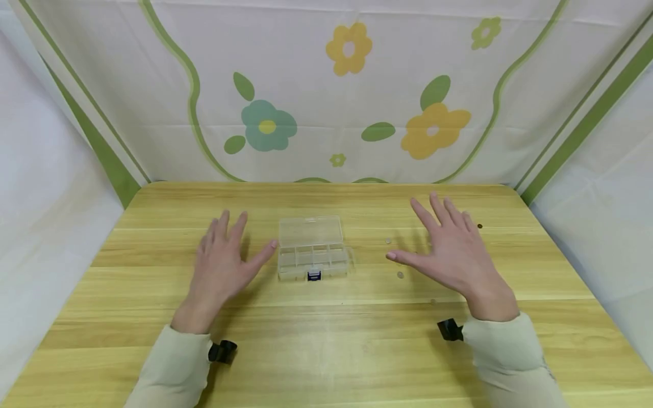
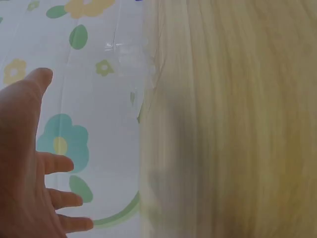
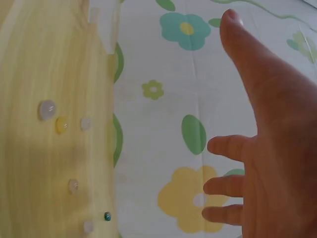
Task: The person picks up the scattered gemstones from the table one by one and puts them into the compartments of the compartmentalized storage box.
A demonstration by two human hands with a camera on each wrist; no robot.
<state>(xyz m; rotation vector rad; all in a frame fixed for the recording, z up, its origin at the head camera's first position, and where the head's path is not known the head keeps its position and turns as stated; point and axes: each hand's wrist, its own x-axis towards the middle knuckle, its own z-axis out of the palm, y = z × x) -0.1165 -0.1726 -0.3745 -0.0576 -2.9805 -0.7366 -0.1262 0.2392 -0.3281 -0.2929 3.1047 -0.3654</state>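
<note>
A clear plastic compartment box (image 1: 288,277) lies on the table with its lid (image 1: 311,232) folded back and a dark blue latch (image 1: 314,276) at its front. Left of it hovers my left hand (image 1: 221,266), fingers spread, thumb near the box's side. My right hand (image 1: 454,258) is held out with spread fingers over the table's right part. Around it lie small round pieces: a pale disc (image 1: 400,275), another pale disc (image 1: 388,241) and a dark piece (image 1: 479,226). In the right wrist view, a yellow piece (image 3: 62,125) and a teal one (image 3: 107,216) show. Neither hand holds anything.
The wooden table (image 1: 326,351) ends at a white cloth backdrop (image 1: 306,73) printed with flowers. White cloth also hangs at both sides. A small black device (image 1: 221,352) sits at the left wrist, a similar black device (image 1: 450,330) at the right.
</note>
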